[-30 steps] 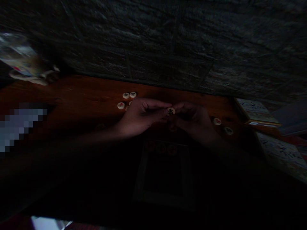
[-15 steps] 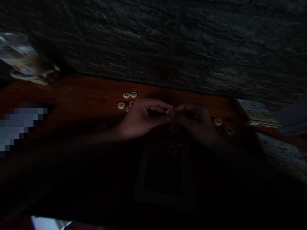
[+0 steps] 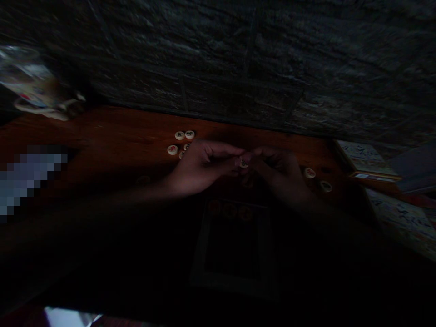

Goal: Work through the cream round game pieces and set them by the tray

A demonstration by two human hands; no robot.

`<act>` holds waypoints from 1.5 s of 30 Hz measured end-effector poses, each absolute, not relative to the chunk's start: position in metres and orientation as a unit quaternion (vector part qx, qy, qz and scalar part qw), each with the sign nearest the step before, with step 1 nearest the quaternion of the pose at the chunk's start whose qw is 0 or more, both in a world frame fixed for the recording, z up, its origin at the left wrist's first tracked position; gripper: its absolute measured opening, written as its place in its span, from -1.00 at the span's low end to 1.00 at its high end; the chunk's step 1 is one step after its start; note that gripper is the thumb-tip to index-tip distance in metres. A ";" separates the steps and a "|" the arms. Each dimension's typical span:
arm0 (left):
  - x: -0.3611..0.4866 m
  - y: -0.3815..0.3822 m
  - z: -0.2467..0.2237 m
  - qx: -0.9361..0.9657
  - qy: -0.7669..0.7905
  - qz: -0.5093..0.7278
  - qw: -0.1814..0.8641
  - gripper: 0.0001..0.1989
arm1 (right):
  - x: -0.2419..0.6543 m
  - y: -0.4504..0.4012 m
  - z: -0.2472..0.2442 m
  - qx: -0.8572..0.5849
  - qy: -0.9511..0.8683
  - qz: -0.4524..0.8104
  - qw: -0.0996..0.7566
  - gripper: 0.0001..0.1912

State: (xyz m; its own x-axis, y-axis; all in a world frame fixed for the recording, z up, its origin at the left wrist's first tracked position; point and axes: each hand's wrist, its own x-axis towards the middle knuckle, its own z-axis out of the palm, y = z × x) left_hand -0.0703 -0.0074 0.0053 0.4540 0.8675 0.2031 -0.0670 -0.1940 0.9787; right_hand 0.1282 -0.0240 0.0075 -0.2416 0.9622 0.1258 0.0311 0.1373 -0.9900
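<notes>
Between the fingertips of both hands is a small round Chinese chess piece (image 3: 243,163), its dark-marked face showing. My left hand (image 3: 204,165) pinches it from the left, thumb and forefinger closed. From the other side my right hand (image 3: 274,170) pinches it too, its lower fingers dim in shadow. Beneath the hands lies a shallow box or tray (image 3: 198,263), very dark, with three red-marked pieces (image 3: 229,210) in a row along its far end. Left of my left hand, several loose pieces (image 3: 180,135) rest on the wooden table, some partly hidden by the hand.
Two more pieces lie right of my right hand, a red-marked piece (image 3: 309,173) and a dark-marked piece (image 3: 326,186). Patterned boxes (image 3: 364,156) stand at the right. A clear jar (image 3: 37,81) is at the far left. A stone-textured wall (image 3: 218,59) runs behind the table (image 3: 112,125).
The chess piece between my fingertips has turned, so more of its marked face shows. Both hands stay in nearly the same place.
</notes>
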 end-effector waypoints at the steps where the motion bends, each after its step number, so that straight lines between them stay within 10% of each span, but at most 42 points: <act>1: -0.071 -0.007 0.005 0.653 0.311 0.422 0.546 -0.74 | 0.128 -0.024 0.008 -0.412 -0.599 0.512 0.458 -0.60; 45: -0.071 -0.005 0.004 0.659 0.324 0.451 0.508 -0.73 | 0.131 -0.023 0.005 -0.392 -0.642 0.488 0.443 -0.71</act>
